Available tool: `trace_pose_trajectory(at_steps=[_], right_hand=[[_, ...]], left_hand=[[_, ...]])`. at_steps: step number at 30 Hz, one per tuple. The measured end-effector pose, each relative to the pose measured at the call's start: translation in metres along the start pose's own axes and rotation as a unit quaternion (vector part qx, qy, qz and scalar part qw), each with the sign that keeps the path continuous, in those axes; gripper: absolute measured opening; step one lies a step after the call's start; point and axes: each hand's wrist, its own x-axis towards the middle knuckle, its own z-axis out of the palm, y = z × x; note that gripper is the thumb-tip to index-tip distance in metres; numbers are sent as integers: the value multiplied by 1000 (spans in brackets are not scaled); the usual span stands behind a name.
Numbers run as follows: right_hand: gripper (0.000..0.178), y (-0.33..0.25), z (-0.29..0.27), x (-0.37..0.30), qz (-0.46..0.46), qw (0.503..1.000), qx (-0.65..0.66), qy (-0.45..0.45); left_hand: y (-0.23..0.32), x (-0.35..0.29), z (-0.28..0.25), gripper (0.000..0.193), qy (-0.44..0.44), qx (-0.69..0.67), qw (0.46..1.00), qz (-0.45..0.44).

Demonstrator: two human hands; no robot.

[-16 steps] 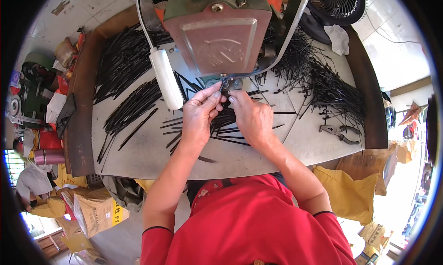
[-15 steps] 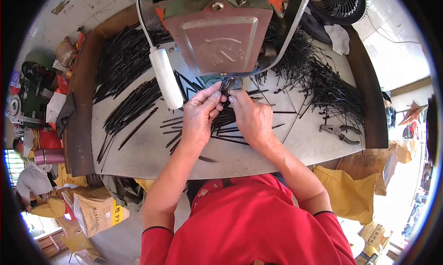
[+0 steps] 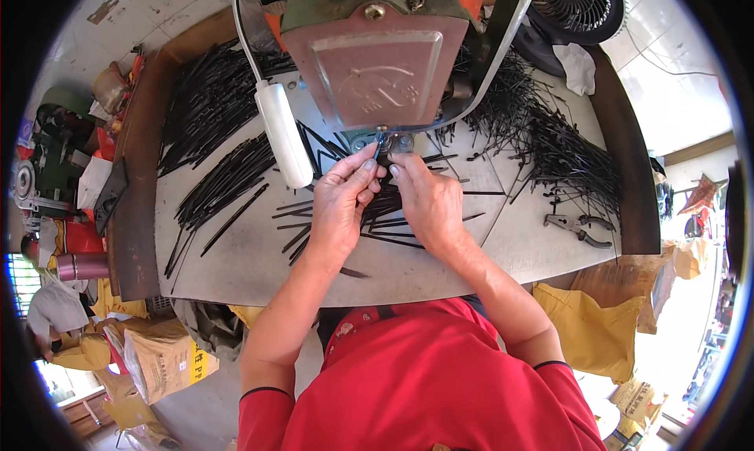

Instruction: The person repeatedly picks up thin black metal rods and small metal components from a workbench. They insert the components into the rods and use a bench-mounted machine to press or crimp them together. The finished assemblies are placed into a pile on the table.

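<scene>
Both hands meet just under the head of a green and reddish-brown machine (image 3: 375, 66). My left hand (image 3: 342, 198) is closed, thumb against forefinger, on a thin dark piece whose shape is mostly hidden. Close on its right, my right hand (image 3: 429, 198) has its fingers curled and pressed together at the same spot; what they grip is covered by the fingers. Below and around the fingers lie loose black strips (image 3: 393, 241), pointing several ways on the metal tabletop (image 3: 455, 274).
Piles of black strips (image 3: 224, 180) lie at the left, and a tangled heap of thin black pieces (image 3: 569, 157) at the right. A white lamp (image 3: 283, 135) hangs left of the machine. Pliers (image 3: 580, 227) rest at the right. A fan (image 3: 573, 11) stands at the far right.
Almost nothing differs. The fingers have shifted very slightly at the machine, and the view has tilted a little.
</scene>
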Motion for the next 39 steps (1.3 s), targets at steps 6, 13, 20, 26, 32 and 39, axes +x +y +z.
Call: trace_pose_trajectory(at_steps=[6,13,20,26,32,39], right_hand=[[17,3,-1,4,-6,1000,27,11],[13,1,0,8,5,999,46,8],[15,1,-2,8,17,999,42,-16],[16,0,0,6,17,997,75,-9],[16,-3,-4,6,16,997,75,-21],[16,-2,-4,7,16,997,77,-26]], left_hand=[[5,-3,8,31,-6,43,998,40],[4,3,10,30,7,33,999,37],[19,5,4,29,-7,181,982,45],[15,2,7,28,9,98,995,3],[14,1,10,28,19,119,992,23],[14,1,11,29,15,109,994,18]])
